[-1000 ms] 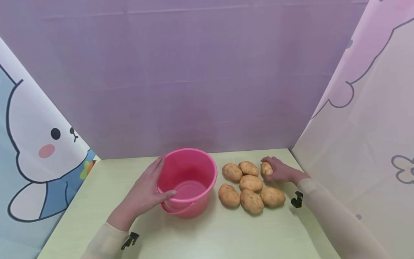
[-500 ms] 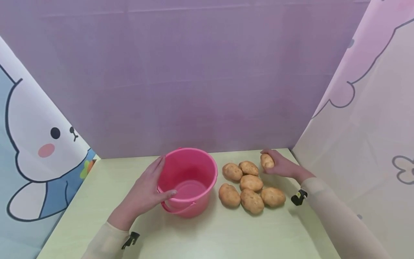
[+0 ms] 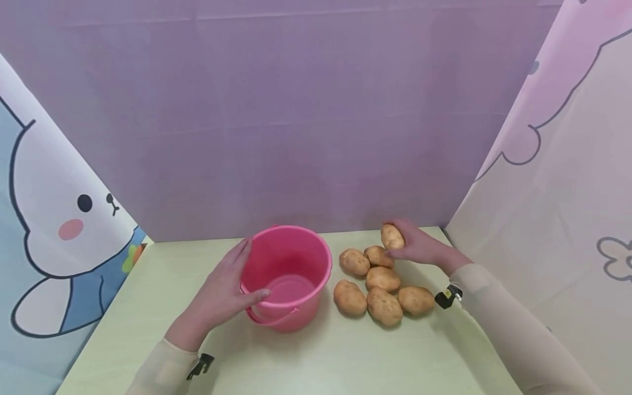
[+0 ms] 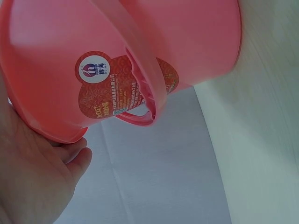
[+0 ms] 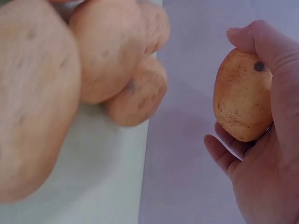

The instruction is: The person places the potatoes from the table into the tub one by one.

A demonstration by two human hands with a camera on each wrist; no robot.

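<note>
A pink bucket (image 3: 308, 310) stands upright on the table, its handle hanging down at the front. My left hand (image 3: 222, 293) holds the bucket's left rim, thumb over the front edge. In the left wrist view, fingertips (image 4: 80, 163) show just past the rim. Raised above the far end of a potato group, my right hand (image 3: 417, 244) grips a potato (image 3: 391, 237). The right wrist view shows that potato (image 5: 243, 98) between thumb and fingers, with a dark spot on its skin. Several potatoes (image 3: 384, 307) lie together to the bucket's right.
The pale green table (image 3: 316, 362) meets a purple backdrop (image 3: 316, 126) behind the bucket. Printed cloth panels, one with a cartoon animal (image 3: 64, 236), rise at the left and right sides. Inside the bucket, the visible floor is bare.
My right hand has lifted the potato off the table and carried it up and left, above the rearmost potato. The left hand and bucket have stayed in place.
</note>
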